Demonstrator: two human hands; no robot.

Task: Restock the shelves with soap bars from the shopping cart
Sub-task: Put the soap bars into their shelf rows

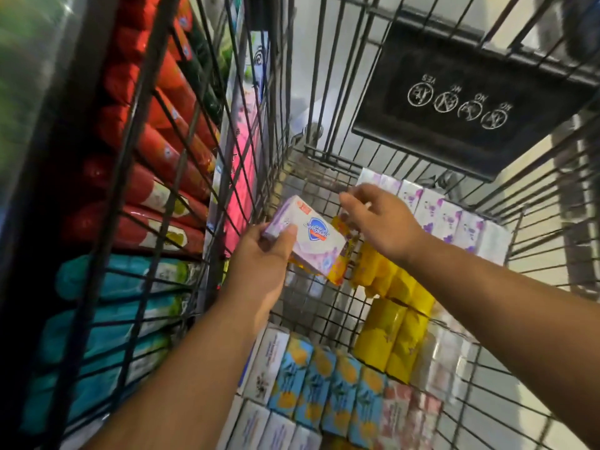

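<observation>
Left fingers [285, 235] around soap box [311, 235]

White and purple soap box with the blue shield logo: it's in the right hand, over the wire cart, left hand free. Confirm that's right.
Not quite. The head view shows the white and purple soap box with the blue shield logo held in the left hand, over the wire cart. The free hand is the right hand, open above the yellow soap packs.
</observation>
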